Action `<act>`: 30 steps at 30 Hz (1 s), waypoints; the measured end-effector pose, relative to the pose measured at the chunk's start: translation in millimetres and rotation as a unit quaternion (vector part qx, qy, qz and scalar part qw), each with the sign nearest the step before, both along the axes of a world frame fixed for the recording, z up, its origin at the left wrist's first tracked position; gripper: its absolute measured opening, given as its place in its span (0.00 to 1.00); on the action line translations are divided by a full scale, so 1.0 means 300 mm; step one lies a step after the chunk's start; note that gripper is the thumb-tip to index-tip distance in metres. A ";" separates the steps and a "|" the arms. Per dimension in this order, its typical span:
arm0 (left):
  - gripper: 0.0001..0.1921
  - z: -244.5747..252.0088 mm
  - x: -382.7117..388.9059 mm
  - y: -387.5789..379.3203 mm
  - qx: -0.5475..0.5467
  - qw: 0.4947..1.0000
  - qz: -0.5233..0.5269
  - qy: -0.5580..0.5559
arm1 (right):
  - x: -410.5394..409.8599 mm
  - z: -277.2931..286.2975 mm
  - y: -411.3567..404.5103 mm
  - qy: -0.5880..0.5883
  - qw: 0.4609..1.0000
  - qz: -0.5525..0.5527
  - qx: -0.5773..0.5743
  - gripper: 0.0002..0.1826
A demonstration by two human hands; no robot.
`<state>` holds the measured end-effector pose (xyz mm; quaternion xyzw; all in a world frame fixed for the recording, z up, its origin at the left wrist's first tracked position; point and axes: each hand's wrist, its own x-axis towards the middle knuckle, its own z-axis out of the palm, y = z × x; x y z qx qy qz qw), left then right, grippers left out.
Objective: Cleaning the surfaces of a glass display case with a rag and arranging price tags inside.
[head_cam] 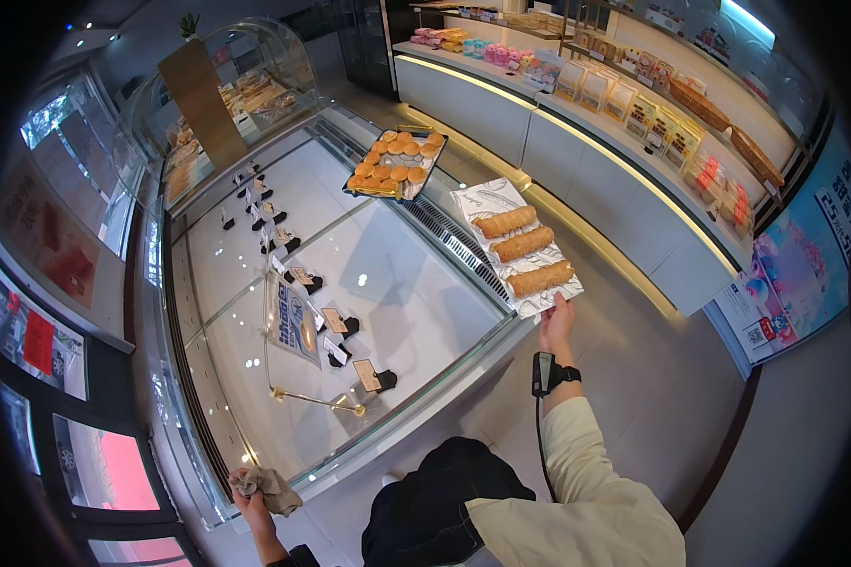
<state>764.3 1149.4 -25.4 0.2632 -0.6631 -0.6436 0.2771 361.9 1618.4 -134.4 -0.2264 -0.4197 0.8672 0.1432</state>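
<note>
My right hand (558, 322) grips the near end of a paper-lined tray (482, 195) that bears three long golden-brown pastry rolls (523, 244). The tray lies over the right edge of the glass display case, above its slotted vent. At the lower left, by the case's near corner, my left hand (249, 495) is closed around a crumpled grey-brown cloth (269, 489). Beyond the rolls, a dark tray (431, 173) with gold handles holds several round buns (399, 147) on the case's right edge. Small price-tag holders (347, 326) stand in a line inside the case.
The low glass case (425, 418) fills the middle and left. A curved glass cabinet (284, 42) with bread stands at the far left. Across the aisle on the right is a lit counter (461, 81) with packaged baked goods and wicker baskets (698, 103). A printed poster board (801, 262) stands at the right.
</note>
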 end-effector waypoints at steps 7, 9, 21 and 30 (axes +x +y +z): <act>0.21 0.033 0.135 -0.022 0.005 0.985 0.165 0.054 | 0.016 -0.036 0.104 -0.055 0.991 -0.071 0.103 0.13; 0.21 0.005 0.185 -0.038 0.031 0.986 0.155 0.051 | 0.048 -0.004 0.114 -0.019 0.994 -0.098 0.043 0.10; 0.21 -0.041 0.246 -0.200 0.078 0.969 0.216 0.087 | 0.328 0.202 0.440 0.028 0.999 0.026 0.033 0.19; 0.19 -0.144 0.500 -0.484 -0.002 0.983 0.177 0.051 | 0.407 0.716 0.227 0.109 0.978 0.164 0.076 0.18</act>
